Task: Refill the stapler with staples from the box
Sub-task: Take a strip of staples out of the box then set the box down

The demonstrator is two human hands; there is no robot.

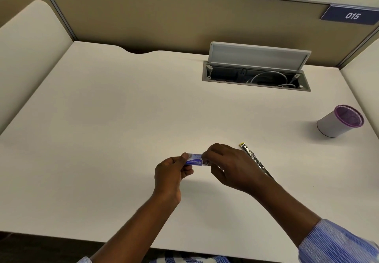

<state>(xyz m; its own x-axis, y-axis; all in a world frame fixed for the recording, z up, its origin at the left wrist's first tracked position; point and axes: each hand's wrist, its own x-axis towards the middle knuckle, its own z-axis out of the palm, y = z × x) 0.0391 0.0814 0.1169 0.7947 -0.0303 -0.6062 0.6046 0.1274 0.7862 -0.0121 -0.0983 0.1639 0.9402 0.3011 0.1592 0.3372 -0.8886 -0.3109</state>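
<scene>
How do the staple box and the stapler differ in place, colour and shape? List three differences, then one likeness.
Place: the staple box is pinched between the left hand and right hand; the stapler lies on the desk. Colour: the staple box is blue with print; the stapler is silvery with a yellow tip. Shape: the staple box is short and blocky; the stapler is long and thin. Both are close to the right hand.
</scene>
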